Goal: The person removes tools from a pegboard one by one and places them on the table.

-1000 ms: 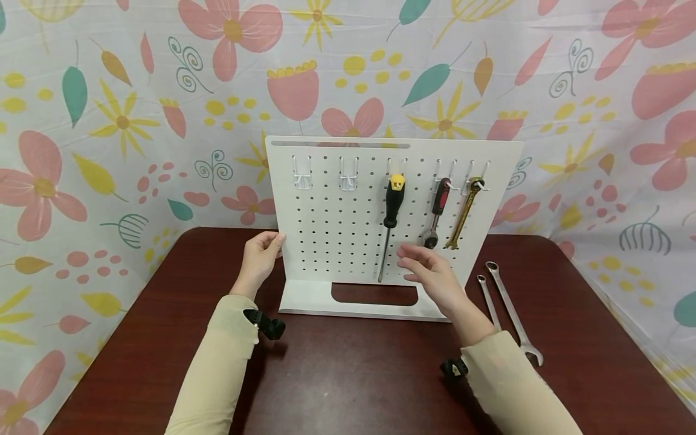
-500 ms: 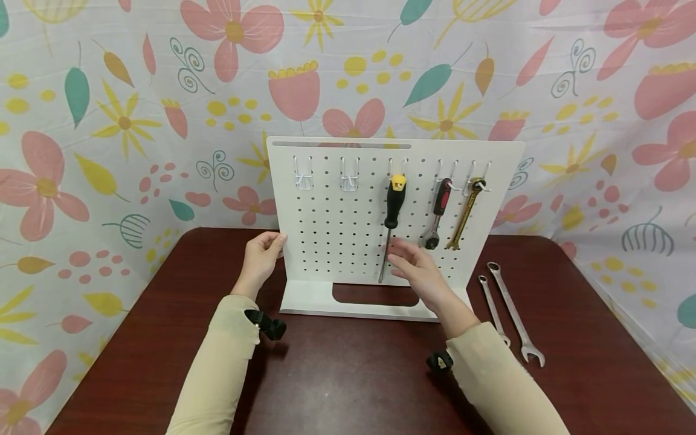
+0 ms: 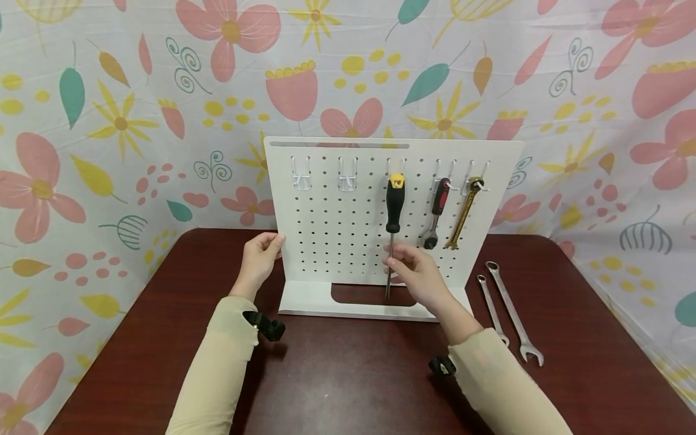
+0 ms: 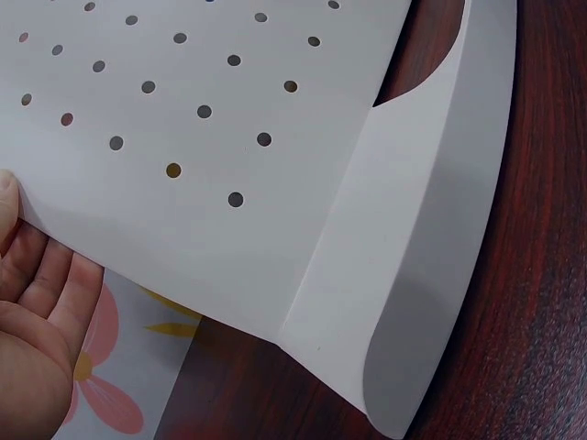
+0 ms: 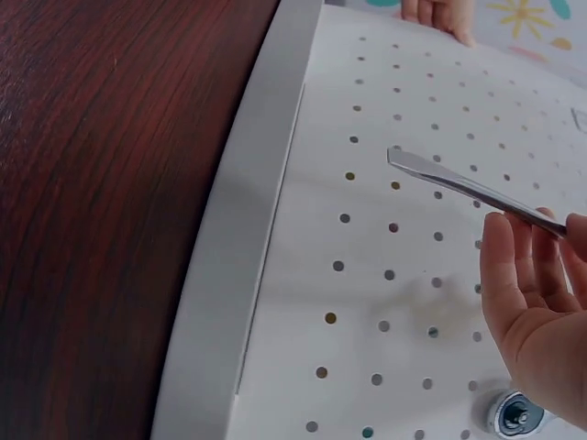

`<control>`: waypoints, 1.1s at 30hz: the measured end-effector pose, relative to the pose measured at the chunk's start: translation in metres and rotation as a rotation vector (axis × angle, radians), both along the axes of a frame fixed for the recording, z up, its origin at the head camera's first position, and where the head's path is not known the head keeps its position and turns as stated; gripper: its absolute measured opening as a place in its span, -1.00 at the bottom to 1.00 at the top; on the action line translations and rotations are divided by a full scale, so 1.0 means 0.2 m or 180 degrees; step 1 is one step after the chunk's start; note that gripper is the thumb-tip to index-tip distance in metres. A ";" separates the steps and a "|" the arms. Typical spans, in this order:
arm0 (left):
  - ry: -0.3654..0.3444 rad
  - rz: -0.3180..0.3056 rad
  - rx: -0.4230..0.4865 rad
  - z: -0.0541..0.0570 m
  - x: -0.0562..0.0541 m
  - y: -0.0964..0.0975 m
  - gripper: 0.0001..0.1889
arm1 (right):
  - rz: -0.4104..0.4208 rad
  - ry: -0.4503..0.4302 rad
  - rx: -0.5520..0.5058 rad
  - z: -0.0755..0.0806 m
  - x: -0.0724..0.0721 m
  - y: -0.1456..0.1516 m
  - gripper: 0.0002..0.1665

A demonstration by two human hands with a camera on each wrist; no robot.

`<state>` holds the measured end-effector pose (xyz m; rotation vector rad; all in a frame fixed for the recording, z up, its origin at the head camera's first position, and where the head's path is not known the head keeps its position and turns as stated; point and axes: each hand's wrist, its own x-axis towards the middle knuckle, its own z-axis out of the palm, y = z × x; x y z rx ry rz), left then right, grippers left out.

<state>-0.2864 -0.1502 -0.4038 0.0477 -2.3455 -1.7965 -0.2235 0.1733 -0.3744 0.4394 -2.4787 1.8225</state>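
One screwdriver [image 3: 395,202] is just right of centre, my right hand [image 3: 417,273] pinching its shaft [image 5: 486,195]; left of centre, my left hand [image 3: 260,257] grips the pegboard [image 3: 348,217]. Probably I'm unhooking the tool; next needs a gentle lift.

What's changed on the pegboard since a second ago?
The right hand moved left and now holds the screwdriver by its shaft; the tip has swung out from the pegboard. The left hand still grips the pegboard's left edge, and the ratchet hangs unmoved.

Indoor tabletop setup; exact room unclear. Floral sheet [image 3: 147,99] behind brown table [image 3: 337,374], white pegboard [image 3: 332,215] with ratchet [image 3: 441,196] and gold wrench [image 3: 464,214].
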 end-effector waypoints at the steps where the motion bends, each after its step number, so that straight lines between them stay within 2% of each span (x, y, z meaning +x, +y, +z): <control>1: 0.0001 0.0000 -0.0002 0.00 0.00 0.00 -0.56 | 0.0003 0.0032 0.0020 0.00 0.00 0.00 -0.60; 7: 0.0005 -0.0006 0.0009 0.00 0.00 0.00 -0.58 | 0.0000 0.0085 0.0137 0.00 0.02 0.01 -0.62; 13: 0.0027 -0.0001 0.0025 0.00 0.00 0.00 -0.58 | 0.0121 0.0056 0.0137 0.01 0.04 0.01 -0.60; 24: 0.0002 0.0018 0.0035 0.00 0.01 0.00 -0.61 | 0.0554 -0.0080 -0.0220 0.03 0.04 -0.01 -0.60; 33: 0.0006 0.0021 0.0078 0.01 0.01 0.00 -0.62 | 0.0316 0.0088 -0.0031 0.05 0.07 -0.02 -0.64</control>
